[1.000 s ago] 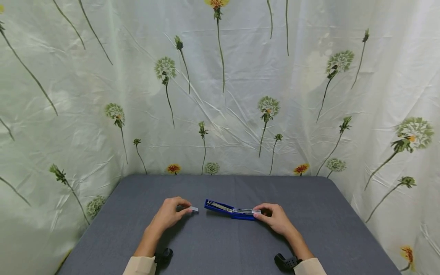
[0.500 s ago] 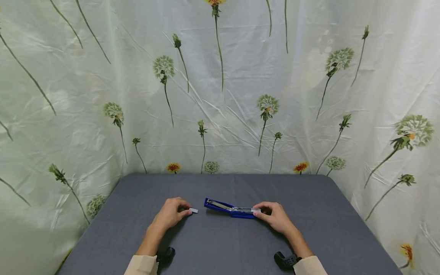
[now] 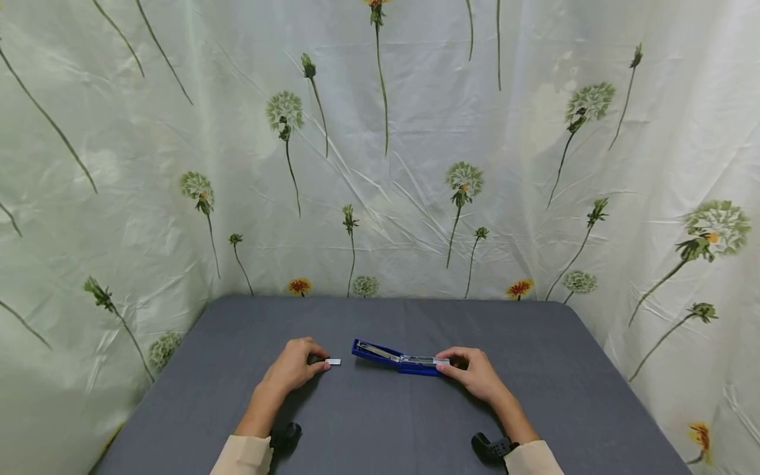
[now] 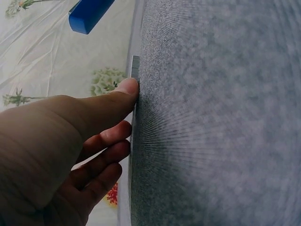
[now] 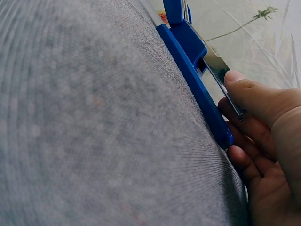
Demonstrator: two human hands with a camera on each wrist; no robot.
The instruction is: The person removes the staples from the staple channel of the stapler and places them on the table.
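A blue stapler (image 3: 375,352) lies spread wide at mid-table, its top cover folded back to the left and raised off the cloth. My right hand (image 3: 475,375) pinches the right end of its metal magazine (image 5: 217,67) between thumb and fingers. In the right wrist view the blue base (image 5: 197,92) runs below the magazine, with the lower fingers near its end. Left of the stapler, my left hand (image 3: 293,365) pinches a short silvery strip of staples (image 3: 334,361) close over the cloth. The left wrist view shows ridges on the strip's projecting end (image 4: 135,66).
A grey cloth covers the table (image 3: 368,422). Behind it hangs a pale curtain (image 3: 404,198) printed with dandelions. Black straps with camera mounts sit on both wrists, below light sleeves (image 3: 243,455).
The strip of staples has turned slightly and now points level to the right. Both hands keep their grips, and the stapler stays in place while the head view shifts a little.
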